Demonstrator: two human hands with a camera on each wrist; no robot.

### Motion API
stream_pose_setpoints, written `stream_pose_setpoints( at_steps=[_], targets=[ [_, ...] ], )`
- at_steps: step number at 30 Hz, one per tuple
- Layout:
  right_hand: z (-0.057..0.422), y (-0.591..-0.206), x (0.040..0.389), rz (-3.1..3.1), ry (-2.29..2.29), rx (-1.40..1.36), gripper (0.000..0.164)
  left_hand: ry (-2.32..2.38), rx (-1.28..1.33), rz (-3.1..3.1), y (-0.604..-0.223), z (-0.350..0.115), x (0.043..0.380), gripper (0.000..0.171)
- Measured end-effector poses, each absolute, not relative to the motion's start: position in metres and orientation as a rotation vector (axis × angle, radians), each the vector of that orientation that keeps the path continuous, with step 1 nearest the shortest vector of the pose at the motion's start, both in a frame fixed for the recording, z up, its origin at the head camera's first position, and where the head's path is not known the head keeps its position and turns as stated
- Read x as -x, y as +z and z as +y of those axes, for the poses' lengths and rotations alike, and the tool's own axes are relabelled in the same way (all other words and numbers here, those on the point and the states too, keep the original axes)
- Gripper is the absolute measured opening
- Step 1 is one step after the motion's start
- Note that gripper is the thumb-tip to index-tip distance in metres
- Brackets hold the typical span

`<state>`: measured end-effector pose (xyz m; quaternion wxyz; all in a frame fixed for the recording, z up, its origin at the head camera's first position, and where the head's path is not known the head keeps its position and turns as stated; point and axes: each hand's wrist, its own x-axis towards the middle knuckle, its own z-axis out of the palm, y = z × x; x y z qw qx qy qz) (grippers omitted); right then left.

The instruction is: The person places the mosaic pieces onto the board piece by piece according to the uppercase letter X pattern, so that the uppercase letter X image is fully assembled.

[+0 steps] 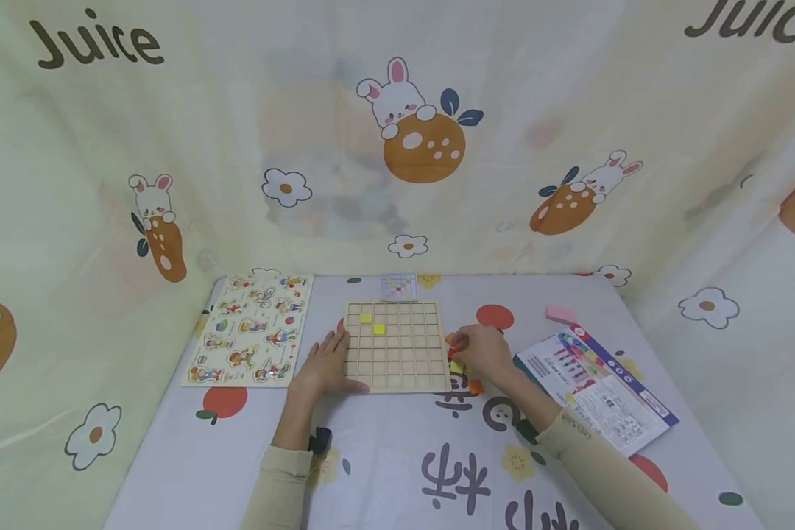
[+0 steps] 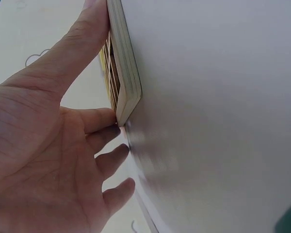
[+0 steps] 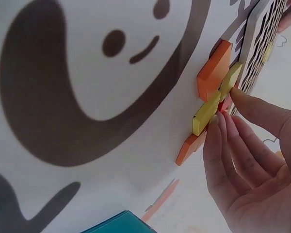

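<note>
In the head view a wooden grid board (image 1: 397,361) lies mid-table, with two yellow square tiles, one yellow tile (image 1: 379,330) diagonally below the other. My left hand (image 1: 327,364) rests against its left side, fingers spread, thumb along the near edge; the left wrist view has the thumb on the board's edge (image 2: 128,73). To the right of the board, my right hand (image 1: 486,353) reaches into a small heap of tiles. Up close, its thumb and fingertips pinch around a red tile (image 3: 225,105), mostly hidden between yellow tiles (image 3: 206,114) and orange tiles (image 3: 215,70).
A small pattern card (image 1: 399,287) touches the board's far edge. On the left lies a picture puzzle board (image 1: 252,331) with cartoon figures. A printed box or booklet (image 1: 603,390) and a pink block (image 1: 561,314) lie on the right. Patterned curtains enclose the table.
</note>
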<state>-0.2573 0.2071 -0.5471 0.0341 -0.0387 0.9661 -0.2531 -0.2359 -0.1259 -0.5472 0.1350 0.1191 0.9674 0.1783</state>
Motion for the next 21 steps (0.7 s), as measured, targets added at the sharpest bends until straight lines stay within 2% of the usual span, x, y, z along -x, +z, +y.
stream_pose_setpoints(
  at_steps=[21],
  targets=[
    [0.202, -0.538, 0.280, 2.898, -1.124, 0.168, 0.023, 0.521, -0.325, 2.803, -0.550, -0.127, 0.238, 0.124]
  ],
)
